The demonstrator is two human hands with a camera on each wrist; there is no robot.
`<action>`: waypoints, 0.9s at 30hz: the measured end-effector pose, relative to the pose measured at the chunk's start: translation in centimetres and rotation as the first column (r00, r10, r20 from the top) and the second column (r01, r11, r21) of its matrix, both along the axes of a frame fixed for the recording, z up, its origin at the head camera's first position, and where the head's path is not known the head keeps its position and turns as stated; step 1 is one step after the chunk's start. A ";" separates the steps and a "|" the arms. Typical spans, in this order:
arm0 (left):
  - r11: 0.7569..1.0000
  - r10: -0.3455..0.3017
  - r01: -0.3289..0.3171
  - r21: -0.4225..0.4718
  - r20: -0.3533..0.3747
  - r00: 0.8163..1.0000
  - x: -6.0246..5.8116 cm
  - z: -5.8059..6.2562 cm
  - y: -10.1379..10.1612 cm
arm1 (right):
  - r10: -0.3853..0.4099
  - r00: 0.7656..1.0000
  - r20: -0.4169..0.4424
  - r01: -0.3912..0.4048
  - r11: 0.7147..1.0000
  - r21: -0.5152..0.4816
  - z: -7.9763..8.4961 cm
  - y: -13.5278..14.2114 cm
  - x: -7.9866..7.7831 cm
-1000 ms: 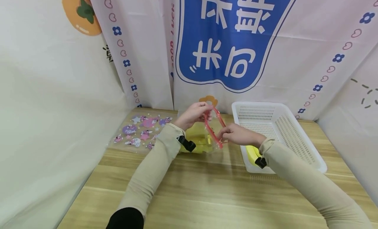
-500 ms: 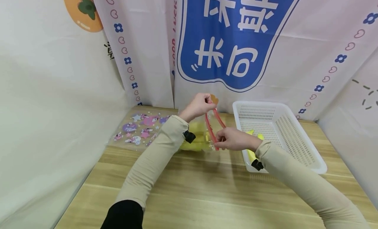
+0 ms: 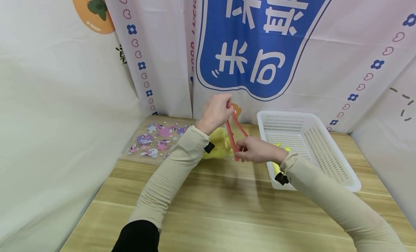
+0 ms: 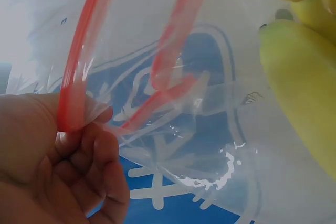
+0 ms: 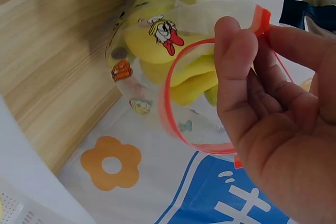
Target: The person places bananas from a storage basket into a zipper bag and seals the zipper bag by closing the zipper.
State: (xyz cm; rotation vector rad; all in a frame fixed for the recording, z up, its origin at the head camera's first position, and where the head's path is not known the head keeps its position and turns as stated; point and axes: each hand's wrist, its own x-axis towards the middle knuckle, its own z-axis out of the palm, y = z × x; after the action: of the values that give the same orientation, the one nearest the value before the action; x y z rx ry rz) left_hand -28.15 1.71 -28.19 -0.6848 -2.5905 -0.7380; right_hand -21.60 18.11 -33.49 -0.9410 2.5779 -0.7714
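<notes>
A clear zip bag with cartoon prints and a red zip strip [image 3: 231, 139] hangs between both hands, its mouth spread into a loop. Inside it lie yellow bananas [image 3: 215, 146], also plain as a banana bunch [image 5: 191, 80] in the right wrist view. My left hand [image 3: 216, 112] pinches the upper end of the red strip; the left wrist view has this hand [image 4: 68, 166] with the strip under its thumb. At the lower, nearer end, my right hand [image 3: 258, 150] pinches the strip between thumb and fingers. The left forearm partly hides the bag's body.
Just right of the right hand stands a white plastic basket [image 3: 328, 136] with a few yellow bananas [image 3: 276, 169] in it. A flat clear bag with pink and purple cartoons [image 3: 157, 138] lies at the table's back left. A printed cloth [image 3: 169, 64] hangs behind the wooden table [image 3: 208, 212].
My left hand has risen, drawing its end of the red strip up and raising the bag with the bananas. The right hand has gone slightly left and now grips the strip's lower end.
</notes>
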 end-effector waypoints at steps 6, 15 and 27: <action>0.998 0.032 -0.028 0.063 -0.069 0.997 0.1 0.6 0.0 | -0.012 1.000 -0.016 0.012 1.000 -0.018 0.8 0.2 -0.3; 0.950 0.067 -0.021 0.312 -0.136 0.988 -0.3 1.4 -0.4 | -0.177 0.976 -0.126 0.179 0.984 0.007 3.4 1.7 -0.5; 0.901 0.046 -0.022 0.433 -0.046 0.998 -0.6 1.6 -0.7 | -0.345 0.859 -0.377 0.347 0.936 -0.066 4.4 4.1 -1.9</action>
State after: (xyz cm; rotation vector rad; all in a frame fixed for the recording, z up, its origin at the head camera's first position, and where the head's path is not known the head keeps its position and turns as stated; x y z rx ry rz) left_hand -28.78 1.04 -26.57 -0.5080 -2.2626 -1.2138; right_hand -23.50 22.25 -29.05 -0.6840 3.1524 -0.7244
